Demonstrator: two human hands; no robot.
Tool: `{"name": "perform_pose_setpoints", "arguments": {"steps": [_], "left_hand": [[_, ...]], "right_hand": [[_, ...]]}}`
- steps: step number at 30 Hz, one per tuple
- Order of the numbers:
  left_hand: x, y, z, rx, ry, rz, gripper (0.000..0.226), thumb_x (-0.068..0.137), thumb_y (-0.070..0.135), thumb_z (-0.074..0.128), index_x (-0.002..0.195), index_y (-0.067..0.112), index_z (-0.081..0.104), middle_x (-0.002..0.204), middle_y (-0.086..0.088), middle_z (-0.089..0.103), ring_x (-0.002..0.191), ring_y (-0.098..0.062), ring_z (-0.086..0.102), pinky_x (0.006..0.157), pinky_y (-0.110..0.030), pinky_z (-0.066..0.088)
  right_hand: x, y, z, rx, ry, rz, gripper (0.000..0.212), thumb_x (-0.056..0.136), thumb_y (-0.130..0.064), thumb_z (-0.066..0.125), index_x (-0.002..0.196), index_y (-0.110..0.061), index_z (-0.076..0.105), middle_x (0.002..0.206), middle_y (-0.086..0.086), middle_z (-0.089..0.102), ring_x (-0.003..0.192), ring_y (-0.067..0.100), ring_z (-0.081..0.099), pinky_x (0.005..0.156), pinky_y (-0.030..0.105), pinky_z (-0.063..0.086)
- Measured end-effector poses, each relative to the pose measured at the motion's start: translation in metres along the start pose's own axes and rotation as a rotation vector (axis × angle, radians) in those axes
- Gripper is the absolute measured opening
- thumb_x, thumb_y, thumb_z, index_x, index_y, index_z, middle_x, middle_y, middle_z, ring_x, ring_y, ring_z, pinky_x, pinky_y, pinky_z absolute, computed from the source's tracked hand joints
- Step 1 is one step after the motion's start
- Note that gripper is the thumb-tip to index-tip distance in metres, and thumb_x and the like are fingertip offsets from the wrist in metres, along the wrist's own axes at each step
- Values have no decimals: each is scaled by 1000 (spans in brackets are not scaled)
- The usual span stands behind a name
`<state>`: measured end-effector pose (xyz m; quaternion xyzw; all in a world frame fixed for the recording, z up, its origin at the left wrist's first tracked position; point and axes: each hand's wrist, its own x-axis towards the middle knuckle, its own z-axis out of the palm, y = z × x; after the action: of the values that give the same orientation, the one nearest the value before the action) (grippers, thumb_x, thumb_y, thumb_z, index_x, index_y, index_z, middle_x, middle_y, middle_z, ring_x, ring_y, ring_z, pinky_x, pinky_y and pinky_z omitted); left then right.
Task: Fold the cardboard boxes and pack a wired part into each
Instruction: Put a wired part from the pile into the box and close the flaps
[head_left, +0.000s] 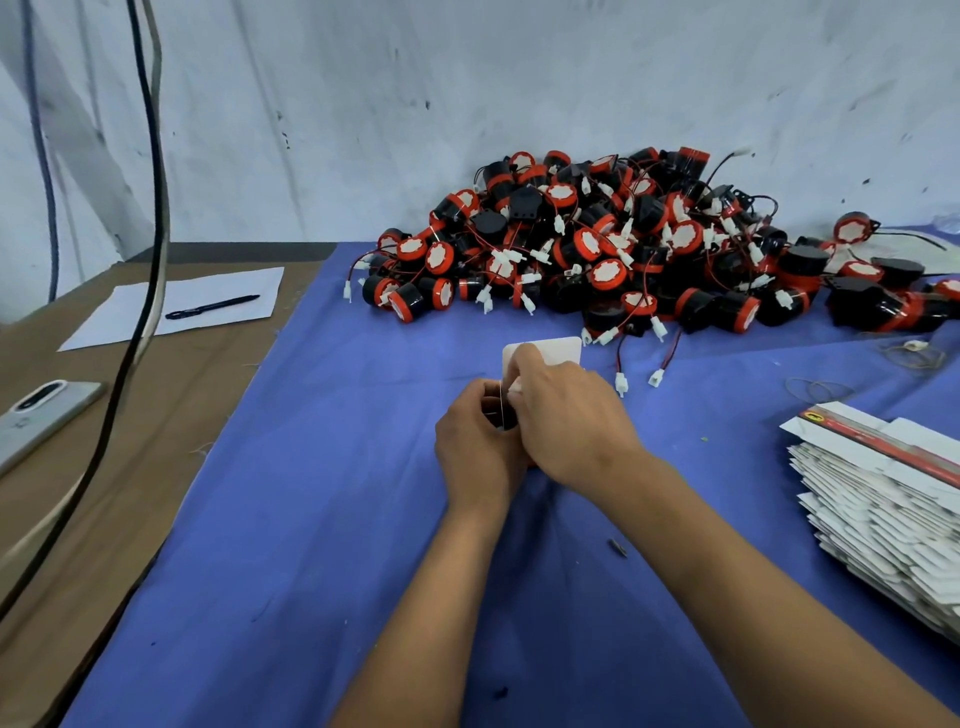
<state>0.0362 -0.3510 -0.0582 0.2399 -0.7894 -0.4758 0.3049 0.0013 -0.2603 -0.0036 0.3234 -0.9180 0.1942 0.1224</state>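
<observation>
While both forearms reach up from six o'clock across the blue cloth (322, 519), the two hands meet at the centre, touching each other over a small box. The left hand (478, 441) curls its fingers around the cardboard box (550, 349), of which mostly a white rounded flap shows, standing up just past the knuckles at twelve o'clock of the hands. The right hand (566, 415) lies over the top, its fingertips bent down into the box's dark opening, pinching something small and white; what exactly it pinches is too hidden to tell. A thin wire runs down between the two hands.

At three o'clock, near the right edge, a stack of flat white box blanks (883, 493) lies fanned, a red strip showing on the top one. At nine o'clock, off the cloth on the brown tabletop (171, 415), a phone (41, 410) rests face down, and black and pale cables (140, 291) hang across it.

Farther, at ten o'clock, a pen (213, 306) lies on a sheet of paper (176, 306). At one o'clock, against the pale wall (467, 104), sits a large pile of wired parts (623, 249), black and red cylinders with red-black leads and white connectors.
</observation>
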Motion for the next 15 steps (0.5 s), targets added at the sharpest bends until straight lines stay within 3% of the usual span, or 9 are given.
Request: {"name": "perform_pose_setpoints", "arguments": {"steps": [3, 6, 8, 10, 15], "left_hand": [[0, -1, 0, 12, -7, -1, 15, 87, 26, 71, 79, 20, 60, 67, 10, 65, 63, -5, 58, 55, -23, 37], [1, -1, 0, 30, -30, -9, 14, 86, 25, 71, 80, 21, 59, 69, 8, 67, 66, -9, 60, 57, -29, 41], [0, 1, -1, -2, -32, -18, 15, 86, 29, 74, 80, 28, 60, 71, 14, 68, 67, -1, 62, 57, -21, 40], [-1, 2, 0, -30, -38, -10, 15, 84, 32, 77, 82, 31, 62, 75, 16, 70, 71, 4, 64, 58, -15, 43], [-1, -1, 0, -38, -41, 31, 19, 79, 24, 81, 90, 32, 67, 82, 17, 72, 78, 2, 67, 68, -22, 52]], "right_hand": [[-1, -1, 0, 37, -7, -62, 12, 97, -9, 47, 103, -19, 44, 66, -4, 43, 57, 21, 43, 47, 36, 27], [-4, 3, 0, 177, -15, -61, 12, 98, -9, 45, 101, -20, 48, 78, 3, 60, 72, 28, 56, 59, 45, 48], [-7, 8, -2, 227, 36, -51, 13, 95, -8, 50, 99, -19, 56, 84, 3, 66, 79, 26, 59, 65, 46, 51], [-6, 14, -6, 171, 79, -74, 14, 89, -6, 54, 91, -17, 63, 85, 0, 65, 84, 24, 57, 68, 45, 50], [0, 30, -13, -26, 33, 76, 11, 83, -3, 54, 76, -6, 61, 75, 8, 61, 76, 30, 60, 63, 46, 51]]}}
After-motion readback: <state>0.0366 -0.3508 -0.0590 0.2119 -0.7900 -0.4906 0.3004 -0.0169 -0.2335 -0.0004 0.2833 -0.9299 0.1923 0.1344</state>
